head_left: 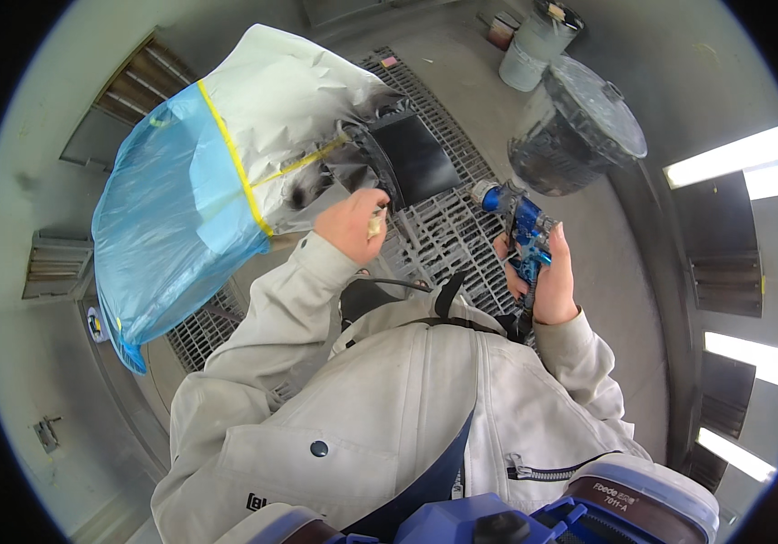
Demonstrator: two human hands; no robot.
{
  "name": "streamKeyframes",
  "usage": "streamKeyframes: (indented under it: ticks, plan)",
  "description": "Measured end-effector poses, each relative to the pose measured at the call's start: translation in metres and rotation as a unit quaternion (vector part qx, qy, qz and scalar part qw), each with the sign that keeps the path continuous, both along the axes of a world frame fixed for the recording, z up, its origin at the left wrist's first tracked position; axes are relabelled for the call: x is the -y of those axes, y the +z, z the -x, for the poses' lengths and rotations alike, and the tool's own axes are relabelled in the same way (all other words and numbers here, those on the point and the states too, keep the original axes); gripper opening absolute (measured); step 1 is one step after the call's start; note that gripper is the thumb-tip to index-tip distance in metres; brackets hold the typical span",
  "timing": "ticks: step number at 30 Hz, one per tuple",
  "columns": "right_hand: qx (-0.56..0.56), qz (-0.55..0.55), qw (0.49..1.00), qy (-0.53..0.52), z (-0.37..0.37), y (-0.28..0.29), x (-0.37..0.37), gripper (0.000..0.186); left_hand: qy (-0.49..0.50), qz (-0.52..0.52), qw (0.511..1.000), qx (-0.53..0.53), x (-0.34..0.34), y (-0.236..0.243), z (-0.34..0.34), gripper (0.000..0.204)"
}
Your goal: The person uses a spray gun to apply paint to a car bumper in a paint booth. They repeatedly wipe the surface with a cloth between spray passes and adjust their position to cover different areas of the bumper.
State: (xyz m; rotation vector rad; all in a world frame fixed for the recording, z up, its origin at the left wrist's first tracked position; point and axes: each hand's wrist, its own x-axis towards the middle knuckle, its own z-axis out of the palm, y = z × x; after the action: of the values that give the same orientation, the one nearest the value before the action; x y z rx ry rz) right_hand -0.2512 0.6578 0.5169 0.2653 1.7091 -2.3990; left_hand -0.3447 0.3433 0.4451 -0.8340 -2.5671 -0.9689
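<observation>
My right hand [552,276] is wrapped round the handle of a blue spray gun [523,222], its head tilted up and to the left and a hose hanging from its lower end. My left hand [353,225] is closed on a small pale-yellow crumpled wad [374,223]; whether it is cloth or tape I cannot tell. Just beyond the left hand is a glossy black panel [416,159]. White masking paper [289,86], darkened near the panel, and blue plastic film [167,227] cover the larger object beside it. Yellow tape [230,150] runs along their join.
Floor grating [461,245] lies beneath the panel and my hands. At the far right stand a lidded, paint-stained bin [579,127] and a metal drum [534,50]. Lit strips [738,163] and vents line the walls. A respirator [643,499] shows at the lower edge.
</observation>
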Motion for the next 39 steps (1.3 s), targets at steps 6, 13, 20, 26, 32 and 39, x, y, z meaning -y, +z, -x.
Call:
streamKeyframes:
  ticks: [6, 13, 20, 26, 32, 39]
  plan:
    - [0.012, -0.024, 0.999, -0.039, -0.006, -0.005, 0.014, 0.075, 0.028, 0.017, 0.994, 0.101, 0.022, -0.007, -0.018, 0.014]
    - [0.04, -0.011, 0.991, -0.125, -0.011, -0.011, 0.039, 0.075, -0.028, -0.009, 0.987, 0.161, 0.044, -0.012, -0.022, 0.016]
    - [0.044, -0.006, 0.986, -0.158, -0.02, -0.01, 0.058, 0.074, -0.119, -0.021, 0.975, 0.189, 0.049, -0.013, -0.012, 0.014]
    - [0.041, -0.007, 0.987, -0.158, -0.029, -0.011, 0.075, 0.072, -0.211, 0.004, 0.971, 0.11, 0.04, 0.004, 0.006, 0.036]
    - [0.034, -0.006, 0.982, -0.187, -0.037, -0.013, 0.081, 0.074, -0.21, 0.194, 0.956, 0.066, 0.02, 0.03, 0.048, 0.044]
    - [0.011, 0.012, 0.982, -0.186, -0.043, -0.012, 0.083, 0.069, -0.211, 0.31, 0.927, 0.006, -0.011, 0.029, 0.081, 0.051]
